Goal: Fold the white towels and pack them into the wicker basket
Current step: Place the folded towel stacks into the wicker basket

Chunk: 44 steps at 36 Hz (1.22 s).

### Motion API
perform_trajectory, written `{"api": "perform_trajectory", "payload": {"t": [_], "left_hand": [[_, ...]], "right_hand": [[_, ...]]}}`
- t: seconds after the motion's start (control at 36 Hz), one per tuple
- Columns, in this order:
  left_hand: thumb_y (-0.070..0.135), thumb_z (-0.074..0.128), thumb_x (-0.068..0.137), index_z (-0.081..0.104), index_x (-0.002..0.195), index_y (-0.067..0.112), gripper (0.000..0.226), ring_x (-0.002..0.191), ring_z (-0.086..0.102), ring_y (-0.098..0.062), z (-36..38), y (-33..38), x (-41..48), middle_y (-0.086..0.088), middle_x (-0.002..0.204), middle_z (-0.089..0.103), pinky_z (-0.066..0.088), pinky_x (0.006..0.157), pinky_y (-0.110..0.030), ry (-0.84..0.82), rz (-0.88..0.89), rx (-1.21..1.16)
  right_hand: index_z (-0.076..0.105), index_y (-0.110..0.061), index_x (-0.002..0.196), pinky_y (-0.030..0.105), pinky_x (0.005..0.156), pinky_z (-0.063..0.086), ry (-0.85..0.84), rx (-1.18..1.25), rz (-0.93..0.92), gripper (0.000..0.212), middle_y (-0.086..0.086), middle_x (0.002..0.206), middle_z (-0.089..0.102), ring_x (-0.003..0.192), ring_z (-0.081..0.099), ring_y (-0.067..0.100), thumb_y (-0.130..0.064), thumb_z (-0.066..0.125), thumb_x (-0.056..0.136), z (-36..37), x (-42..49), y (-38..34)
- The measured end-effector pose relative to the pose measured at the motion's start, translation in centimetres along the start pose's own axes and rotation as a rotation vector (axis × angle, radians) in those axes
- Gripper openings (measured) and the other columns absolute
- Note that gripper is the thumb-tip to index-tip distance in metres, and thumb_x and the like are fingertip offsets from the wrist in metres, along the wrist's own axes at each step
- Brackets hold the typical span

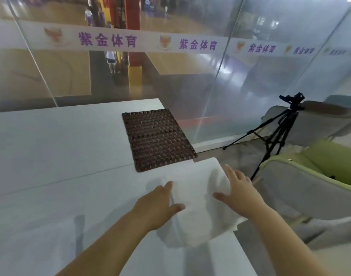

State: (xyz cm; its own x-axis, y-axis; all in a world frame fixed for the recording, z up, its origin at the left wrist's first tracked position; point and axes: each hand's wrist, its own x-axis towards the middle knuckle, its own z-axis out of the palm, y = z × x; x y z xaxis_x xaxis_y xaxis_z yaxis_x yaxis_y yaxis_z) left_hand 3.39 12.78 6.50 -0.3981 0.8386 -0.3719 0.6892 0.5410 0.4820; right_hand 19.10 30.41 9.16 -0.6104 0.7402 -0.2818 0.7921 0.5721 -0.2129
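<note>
The left hand [158, 204] lay flat with straight fingers on the white towel [196, 226], and the right hand [240, 194] pressed its right side the same way. The towel lay rumpled at the right edge of the worktop [51, 146], just in front of the brown wicker basket [158, 140]. A tripod [278, 132] stood on the floor to the right.

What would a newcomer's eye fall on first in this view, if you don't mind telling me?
Most likely the left hand and right hand, both laid flat with straight fingers on a rumpled white towel at the near right edge of the white table. Just beyond the towel lies the dark brown wicker basket, by the table's right edge. A black tripod stands on the floor to the right of the table.
</note>
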Motion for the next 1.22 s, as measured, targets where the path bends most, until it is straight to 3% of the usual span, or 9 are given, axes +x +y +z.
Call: {"api": "perform_trajectory", "payload": {"t": [0.14,0.28,0.53,0.81,0.86,0.94,1.03,1.08,1.22], "left_hand": [[0.067,0.041,0.087,-0.005,0.151,0.026,0.089,0.126,0.046,-0.024,2.0,-0.3,2.1,-0.005,0.147,0.036,0.041,0.099,-0.036,-0.061,-0.112,-0.100],[0.063,0.044,0.088,-0.011,0.150,0.028,0.090,0.121,0.050,-0.023,2.9,-1.3,2.6,-0.007,0.144,0.041,0.042,0.098,-0.034,-0.056,-0.161,-0.199],[0.050,0.055,0.088,0.006,0.144,0.029,0.077,0.106,0.055,-0.018,3.2,-4.5,1.5,-0.003,0.132,0.051,0.043,0.089,-0.028,0.099,-0.221,-0.449],[0.027,0.073,0.081,0.016,0.143,0.014,0.086,0.120,0.046,-0.025,1.8,-8.7,-2.3,-0.005,0.137,0.041,0.035,0.094,-0.030,0.394,-0.444,-0.574],[0.030,0.078,0.075,0.023,0.140,0.010,0.087,0.120,0.048,-0.027,1.7,-9.5,-2.9,0.001,0.123,0.044,0.037,0.092,-0.030,0.402,-0.523,-0.629],[0.055,0.085,0.050,0.049,0.118,0.010,0.089,0.098,0.062,-0.021,1.9,-11.1,-3.3,0.004,0.108,0.061,0.051,0.086,-0.036,0.345,-0.613,-0.690],[0.041,0.090,0.052,0.063,0.100,0.012,0.063,0.082,0.067,-0.013,2.0,-11.3,-3.5,0.002,0.092,0.070,0.054,0.068,-0.025,0.313,-0.585,-0.803],[0.025,0.091,0.056,0.066,0.095,0.018,0.047,0.083,0.069,-0.011,2.0,-10.7,-3.6,0.006,0.087,0.072,0.052,0.066,-0.021,0.339,-0.518,-0.867],[0.015,0.089,0.054,0.057,0.114,0.033,0.071,0.097,0.064,-0.004,2.2,-10.2,-4.2,0.013,0.104,0.069,0.051,0.084,-0.028,0.364,-0.334,-0.895]], "right_hand": [[-0.013,-0.030,0.150,0.042,0.106,0.034,-0.158,0.223,0.099,0.112,0.002,0.156,0.016,0.135,0.034,0.029,-0.058,0.066,0.077,2.6,2.2,0.4],[-0.013,-0.027,0.150,0.040,0.101,0.039,-0.201,0.257,0.118,0.111,0.004,0.152,0.024,0.128,0.043,0.028,-0.057,0.066,0.078,4.9,2.8,-0.1],[0.000,-0.034,0.147,0.041,0.101,0.040,-0.230,0.382,0.037,0.100,0.001,0.144,0.037,0.123,0.046,0.027,-0.048,0.069,0.076,6.6,2.6,-2.7],[0.007,-0.028,0.139,0.040,0.097,0.043,-0.339,0.412,-0.115,0.080,0.004,0.131,0.044,0.113,0.052,0.028,-0.037,0.064,0.083,9.1,1.0,-9.3],[0.010,-0.026,0.135,0.039,0.095,0.044,-0.327,0.395,-0.134,0.079,0.003,0.128,0.045,0.111,0.052,0.028,-0.038,0.067,0.081,9.4,0.7,-10.2],[0.016,-0.018,0.134,0.035,0.091,0.042,-0.278,0.328,-0.133,0.080,0.003,0.129,0.043,0.114,0.051,0.030,-0.040,0.070,0.079,9.7,0.4,-11.2],[0.027,-0.013,0.126,0.035,0.093,0.043,-0.214,0.276,-0.108,0.076,0.005,0.125,0.047,0.113,0.049,0.027,-0.042,0.074,0.074,9.8,0.3,-11.3],[0.032,-0.014,0.116,0.034,0.091,0.044,-0.209,0.279,-0.083,0.070,0.004,0.120,0.049,0.110,0.049,0.026,-0.043,0.077,0.071,9.8,0.4,-11.0],[0.031,-0.020,0.102,0.031,0.079,0.043,-0.212,0.412,-0.021,0.068,0.000,0.109,0.053,0.103,0.052,0.023,-0.038,0.083,0.063,9.8,0.4,-10.4]]}}
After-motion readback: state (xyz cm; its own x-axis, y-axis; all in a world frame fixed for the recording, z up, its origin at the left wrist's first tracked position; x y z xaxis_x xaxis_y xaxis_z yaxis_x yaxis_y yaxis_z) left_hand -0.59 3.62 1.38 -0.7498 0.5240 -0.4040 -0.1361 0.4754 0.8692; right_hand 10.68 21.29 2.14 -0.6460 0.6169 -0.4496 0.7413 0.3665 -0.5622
